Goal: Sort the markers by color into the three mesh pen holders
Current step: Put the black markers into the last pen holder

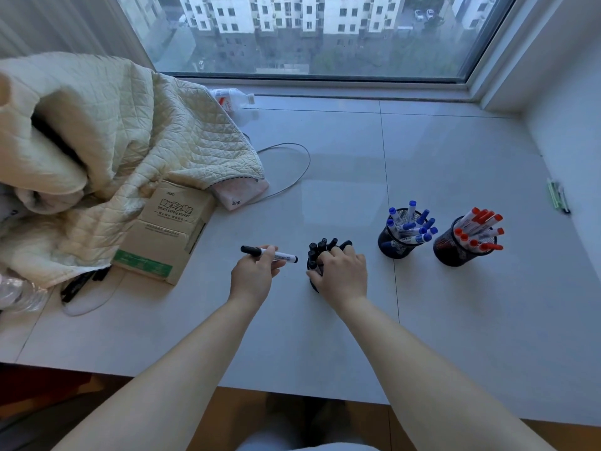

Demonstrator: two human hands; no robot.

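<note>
Left hand point(252, 275) curled around a black-capped marker point(269, 254), white barrel pinched between thumb and fingers, lying roughly level just left of the nearest holder. Right hand point(341, 275) draped over that black mesh holder point(313, 281), fingers bent among the black marker caps point(322, 247); whether that grip closes on a marker or only rests there, cannot tell. To the right, well apart from the hands, two more round black mesh holders standing upright side by side: one point(395, 247) bristling with blue-capped markers point(411, 222), the other point(452, 252) with red-capped markers point(479, 227). All on a smooth, glossy pale grey worktop point(455, 320). At left, a quilted cream blanket point(113, 131) heaped over a brown cardboard box point(169, 236); a thin grey cable point(292, 177) looping beside it.
</note>
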